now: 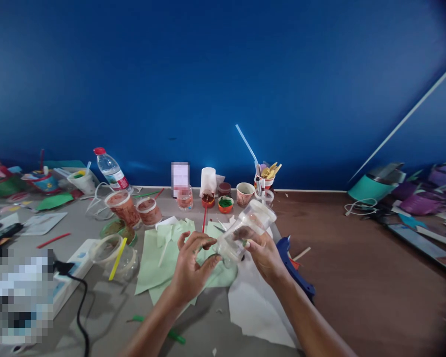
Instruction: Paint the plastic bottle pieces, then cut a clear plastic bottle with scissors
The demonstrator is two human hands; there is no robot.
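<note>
Tilted above the table, a clear plastic container with a whitish end is gripped in my right hand. The fingers wrap around its near side, and dark smudges show through the plastic. My left hand is close by on the left, thumb and fingers curved and apart, fingertips beside the container's lower end. Whether they touch it I cannot tell. Beneath both hands lie pale green paper sheets and a white sheet of paper.
Left are a clear tub with a yellow strip, a power strip and reddish-stained tubs. Along the wall stand a water bottle, a paper cup and small paint pots. A blue glue gun lies right.
</note>
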